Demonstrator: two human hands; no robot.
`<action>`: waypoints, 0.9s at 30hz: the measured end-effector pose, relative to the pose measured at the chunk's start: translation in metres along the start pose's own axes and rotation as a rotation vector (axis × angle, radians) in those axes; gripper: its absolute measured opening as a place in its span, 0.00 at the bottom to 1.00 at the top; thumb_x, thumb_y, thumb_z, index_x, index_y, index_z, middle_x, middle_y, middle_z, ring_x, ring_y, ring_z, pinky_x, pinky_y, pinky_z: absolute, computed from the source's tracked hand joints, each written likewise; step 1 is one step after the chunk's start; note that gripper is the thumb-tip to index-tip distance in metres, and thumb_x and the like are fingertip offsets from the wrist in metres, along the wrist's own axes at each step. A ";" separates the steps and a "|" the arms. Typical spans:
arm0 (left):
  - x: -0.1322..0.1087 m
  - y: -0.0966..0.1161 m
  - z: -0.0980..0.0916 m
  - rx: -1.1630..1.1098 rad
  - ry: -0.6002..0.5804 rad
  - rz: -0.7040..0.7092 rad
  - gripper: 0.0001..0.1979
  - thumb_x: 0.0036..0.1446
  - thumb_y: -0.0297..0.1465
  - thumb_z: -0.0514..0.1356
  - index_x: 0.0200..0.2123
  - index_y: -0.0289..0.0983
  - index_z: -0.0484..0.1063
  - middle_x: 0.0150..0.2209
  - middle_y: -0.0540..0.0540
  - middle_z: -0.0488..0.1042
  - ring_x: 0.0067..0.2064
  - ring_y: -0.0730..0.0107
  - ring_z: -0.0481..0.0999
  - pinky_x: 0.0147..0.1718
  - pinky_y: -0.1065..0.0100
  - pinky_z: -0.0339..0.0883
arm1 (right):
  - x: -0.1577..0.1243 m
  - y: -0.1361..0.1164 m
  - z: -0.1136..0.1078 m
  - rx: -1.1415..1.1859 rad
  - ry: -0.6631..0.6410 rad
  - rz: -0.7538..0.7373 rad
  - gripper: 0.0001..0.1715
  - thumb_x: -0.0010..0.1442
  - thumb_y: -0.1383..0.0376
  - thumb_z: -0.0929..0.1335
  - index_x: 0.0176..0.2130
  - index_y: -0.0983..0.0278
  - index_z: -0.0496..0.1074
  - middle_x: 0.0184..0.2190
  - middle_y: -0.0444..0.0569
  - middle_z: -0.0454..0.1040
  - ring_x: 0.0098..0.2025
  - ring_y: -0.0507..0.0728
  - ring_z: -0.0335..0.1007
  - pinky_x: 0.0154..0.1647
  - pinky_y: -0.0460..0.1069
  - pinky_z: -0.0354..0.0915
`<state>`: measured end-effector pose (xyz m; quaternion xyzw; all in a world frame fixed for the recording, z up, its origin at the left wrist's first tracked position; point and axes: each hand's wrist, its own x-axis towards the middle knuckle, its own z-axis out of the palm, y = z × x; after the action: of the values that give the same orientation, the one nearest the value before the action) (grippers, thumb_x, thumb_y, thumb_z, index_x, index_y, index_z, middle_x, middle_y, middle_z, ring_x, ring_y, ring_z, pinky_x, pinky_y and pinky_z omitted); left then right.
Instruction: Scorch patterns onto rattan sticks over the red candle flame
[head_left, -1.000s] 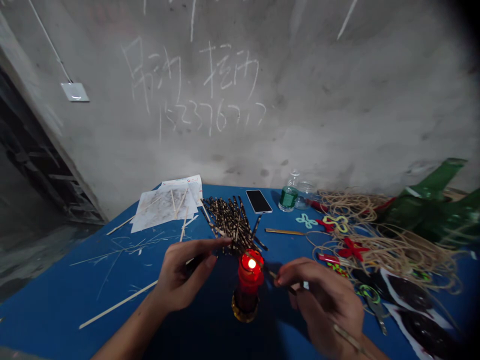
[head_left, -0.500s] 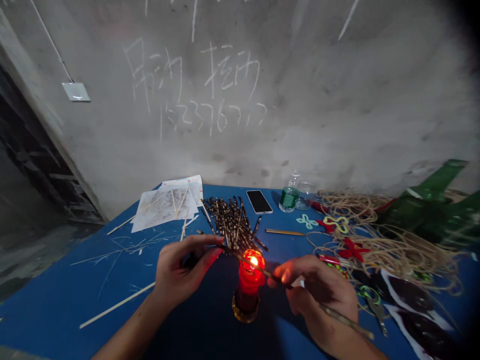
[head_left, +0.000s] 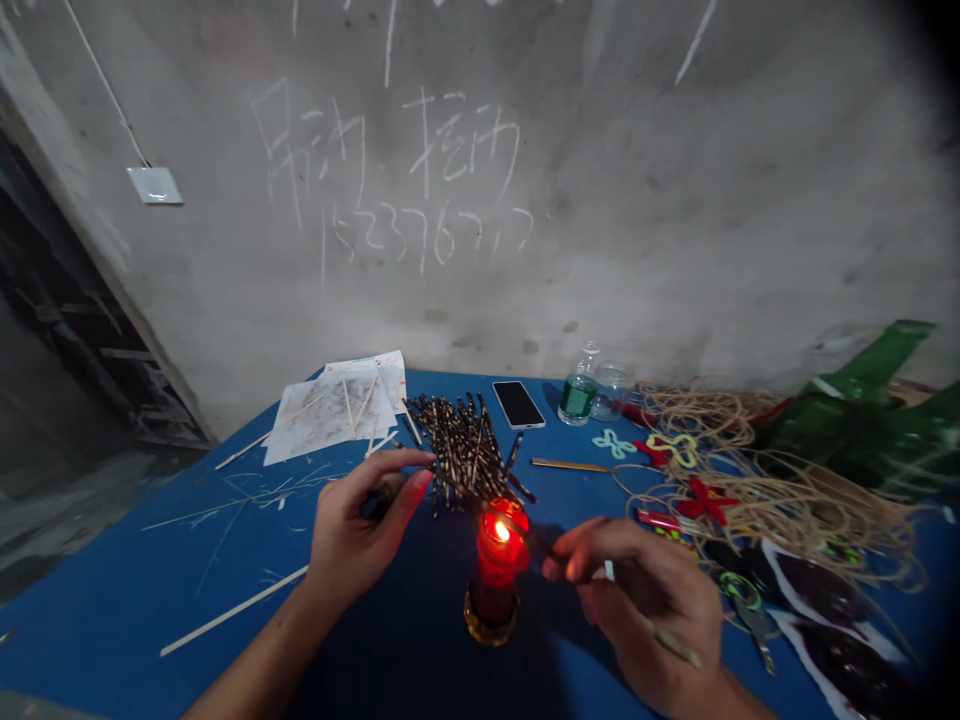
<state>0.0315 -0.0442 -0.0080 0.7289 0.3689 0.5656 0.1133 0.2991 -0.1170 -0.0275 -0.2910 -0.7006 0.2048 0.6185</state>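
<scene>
A thin, darkened stick (head_left: 539, 545) runs slantwise between my hands, its middle over the flame of a lit red candle (head_left: 501, 560). My left hand (head_left: 367, 525) pinches its far end between thumb and fingertips. Its near part passes through the closed fingers of my right hand (head_left: 645, 595), and the pale tail sticks out below the palm. The candle stands upright on a gold-coloured base (head_left: 490, 622). Just behind the flame lies a heap of scorched, dark-banded sticks (head_left: 461, 445).
Papers (head_left: 330, 410) and pale sticks (head_left: 232, 612) lie on the blue table (head_left: 112, 600) at left. Behind are a phone (head_left: 518, 404) and a small bottle (head_left: 577, 395). Tangled cord (head_left: 810, 490), green glass bottles (head_left: 847, 400) and small scissors (head_left: 754, 615) crowd the right.
The stick has slid up and to the left across the flame. My left hand has moved slightly away from the candle, and less of the stick's tail shows below my right hand.
</scene>
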 end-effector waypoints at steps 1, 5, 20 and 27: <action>0.000 0.000 0.000 0.001 0.000 0.007 0.07 0.67 0.29 0.65 0.46 0.39 0.82 0.18 0.58 0.65 0.20 0.78 0.62 0.22 0.73 0.57 | 0.000 0.000 0.001 -0.009 0.002 -0.005 0.03 0.69 0.66 0.72 0.40 0.60 0.78 0.31 0.51 0.82 0.30 0.58 0.82 0.23 0.46 0.69; 0.000 0.000 0.000 0.003 -0.006 0.025 0.07 0.67 0.29 0.65 0.47 0.39 0.81 0.19 0.59 0.64 0.21 0.78 0.61 0.23 0.74 0.58 | 0.003 -0.001 0.003 -0.015 0.004 0.004 0.04 0.70 0.66 0.72 0.39 0.59 0.78 0.29 0.49 0.82 0.30 0.58 0.83 0.26 0.47 0.72; 0.000 -0.004 0.000 -0.061 0.030 -0.050 0.07 0.67 0.30 0.64 0.47 0.39 0.79 0.22 0.57 0.61 0.22 0.76 0.60 0.24 0.72 0.58 | -0.012 0.012 -0.001 0.027 0.015 0.106 0.08 0.71 0.65 0.70 0.42 0.61 0.81 0.35 0.54 0.83 0.30 0.58 0.81 0.19 0.45 0.66; -0.002 -0.004 0.000 -0.052 0.004 -0.006 0.08 0.67 0.28 0.64 0.48 0.40 0.79 0.21 0.58 0.63 0.23 0.77 0.61 0.26 0.73 0.60 | -0.011 0.011 0.001 0.010 0.019 0.087 0.09 0.71 0.66 0.69 0.42 0.61 0.82 0.36 0.53 0.84 0.23 0.53 0.76 0.18 0.45 0.66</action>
<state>0.0300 -0.0427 -0.0114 0.7233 0.3566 0.5762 0.1332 0.3004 -0.1160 -0.0423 -0.3200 -0.6805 0.2321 0.6170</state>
